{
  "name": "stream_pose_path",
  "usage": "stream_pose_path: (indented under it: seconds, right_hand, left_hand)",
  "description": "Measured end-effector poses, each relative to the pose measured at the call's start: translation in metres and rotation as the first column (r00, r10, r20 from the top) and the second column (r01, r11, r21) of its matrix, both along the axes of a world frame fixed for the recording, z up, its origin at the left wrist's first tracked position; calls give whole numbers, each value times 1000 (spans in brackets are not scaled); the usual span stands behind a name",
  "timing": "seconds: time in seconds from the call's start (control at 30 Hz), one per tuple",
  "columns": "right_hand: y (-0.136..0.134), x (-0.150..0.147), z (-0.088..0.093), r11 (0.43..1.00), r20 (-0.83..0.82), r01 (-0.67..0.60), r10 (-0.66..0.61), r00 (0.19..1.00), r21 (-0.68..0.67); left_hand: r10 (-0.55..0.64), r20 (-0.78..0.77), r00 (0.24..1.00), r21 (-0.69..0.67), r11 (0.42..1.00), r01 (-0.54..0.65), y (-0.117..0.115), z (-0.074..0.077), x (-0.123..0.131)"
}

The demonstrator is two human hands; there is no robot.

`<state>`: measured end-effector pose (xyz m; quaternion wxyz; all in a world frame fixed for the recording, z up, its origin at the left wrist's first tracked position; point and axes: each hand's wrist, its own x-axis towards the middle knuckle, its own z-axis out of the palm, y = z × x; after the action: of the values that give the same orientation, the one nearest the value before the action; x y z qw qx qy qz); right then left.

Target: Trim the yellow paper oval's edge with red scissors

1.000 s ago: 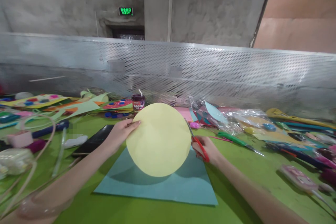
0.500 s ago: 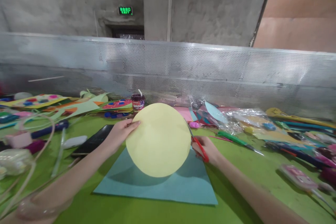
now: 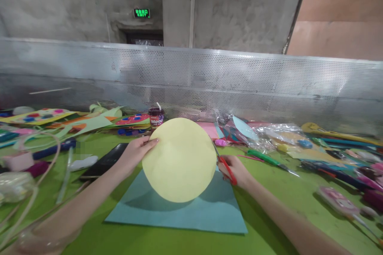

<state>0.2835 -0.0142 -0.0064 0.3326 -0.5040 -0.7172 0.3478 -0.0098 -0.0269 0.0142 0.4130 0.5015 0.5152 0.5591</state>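
Observation:
A round piece of pale yellow paper [image 3: 180, 160] is held up in front of me, tilted toward the camera. My left hand [image 3: 138, 150] pinches it at its upper left edge, thumb on the near face. At the circle's right edge, my right hand [image 3: 235, 171] grips red-handled scissors [image 3: 229, 172]; their blades lie beside the paper's rim and are partly hidden. I cannot tell whether the blades touch the paper. Beneath the circle, a sheet of blue paper [image 3: 176, 221] lies flat on the green tabletop [image 3: 275, 227].
A black phone-like slab [image 3: 104, 161] and a white oval object [image 3: 84, 162] lie by my left forearm. To the right are a green-handled pointed tool [image 3: 271, 160] and a pink case [image 3: 338, 201]. Behind stand a drink cup [image 3: 156, 118] and a perforated metal panel [image 3: 191, 75].
The whole view has shifted very slightly. Both hands, the yellow circle and the scissors keep nearly the same positions relative to each other.

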Motion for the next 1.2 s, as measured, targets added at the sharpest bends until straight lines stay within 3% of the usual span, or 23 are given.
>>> stream_pose_path:
  seconds: [1.2]
  right_hand:
    - [0,1,2,997,89,53,-59,994,62]
  left_hand:
    - [28,-11,1000,48,998,-27,1,1,-1]
